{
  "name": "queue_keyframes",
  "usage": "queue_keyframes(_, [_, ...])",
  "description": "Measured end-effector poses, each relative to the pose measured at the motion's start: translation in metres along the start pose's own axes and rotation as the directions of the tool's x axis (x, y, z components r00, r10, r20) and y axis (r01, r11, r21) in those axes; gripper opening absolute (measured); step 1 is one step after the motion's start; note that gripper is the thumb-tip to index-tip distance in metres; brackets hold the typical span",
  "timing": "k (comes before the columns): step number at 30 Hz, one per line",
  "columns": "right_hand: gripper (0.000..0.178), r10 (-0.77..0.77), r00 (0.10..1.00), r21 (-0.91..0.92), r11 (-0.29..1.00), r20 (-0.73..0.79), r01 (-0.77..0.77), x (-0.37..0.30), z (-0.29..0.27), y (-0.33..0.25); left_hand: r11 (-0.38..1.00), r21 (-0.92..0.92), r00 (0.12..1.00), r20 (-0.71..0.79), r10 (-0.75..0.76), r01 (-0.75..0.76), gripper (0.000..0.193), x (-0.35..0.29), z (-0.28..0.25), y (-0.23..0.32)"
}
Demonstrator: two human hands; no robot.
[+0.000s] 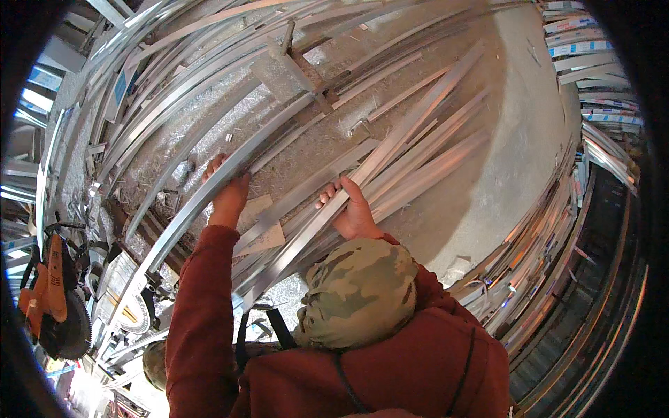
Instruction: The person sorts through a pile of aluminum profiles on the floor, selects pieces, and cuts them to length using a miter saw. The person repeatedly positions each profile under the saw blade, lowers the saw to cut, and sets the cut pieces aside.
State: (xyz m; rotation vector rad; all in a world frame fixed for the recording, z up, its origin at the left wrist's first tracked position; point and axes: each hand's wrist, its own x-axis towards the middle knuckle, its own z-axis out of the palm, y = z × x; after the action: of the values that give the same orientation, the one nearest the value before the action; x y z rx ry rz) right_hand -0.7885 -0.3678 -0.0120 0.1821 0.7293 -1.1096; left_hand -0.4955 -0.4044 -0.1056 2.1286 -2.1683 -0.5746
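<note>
My left hand (pixel 231 200) is closed around a long silver metal profile (pixel 268 130), fingers on its far side. This profile runs from the lower left up to a rusty metal stand (pixel 296 66). My right hand (pixel 355 214) grips a second long metal profile (pixel 303 237), with the thumb along the top and the fingers curled round its left edge. It slants up and to the right, over a fan of other metal strips (pixel 432 171). A piece of brown cardboard (pixel 268 240) lies beneath the strips between my hands.
An orange saw with a dark toothed blade (pixel 67 327) stands at the lower left. Long metal lengths (pixel 160 104) cover the upper left floor. More stacked profiles (pixel 536 258) line the right side. My camouflage-clad knee (pixel 362 292) is between my arms. Metal scraps litter the concrete floor (pixel 516 139).
</note>
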Motion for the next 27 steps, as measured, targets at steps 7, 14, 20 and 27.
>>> queue_keyframes(7, [0.02, -0.094, 0.988, -0.202, 0.977, -0.126, 0.067, 0.005, -0.007, 0.007, 0.752, -0.654, 0.901, 0.372, 0.223, 0.084, 0.085, -0.077, -0.088, 0.132])
queue_keyframes(14, [0.014, -0.234, 0.967, -0.398, 0.882, 0.098, 0.254, -0.008, 0.07, -0.002, 0.831, -0.545, 0.906, 0.287, 0.31, -0.111, 0.056, -0.093, -0.138, 0.12])
queue_keyframes(20, [0.019, -0.169, 0.961, -0.314, 0.921, 0.218, 0.233, 0.088, 0.209, 0.002, 0.891, -0.422, 0.984, -0.021, 0.174, -0.167, 0.058, -0.053, -0.217, 0.05])
queue_keyframes(27, [0.018, -0.339, 0.931, -0.426, 0.829, 0.132, 0.363, 0.219, 0.286, 0.093, 0.973, -0.175, 0.949, -0.3, 0.095, -0.153, 0.059, -0.022, -0.27, -0.02])
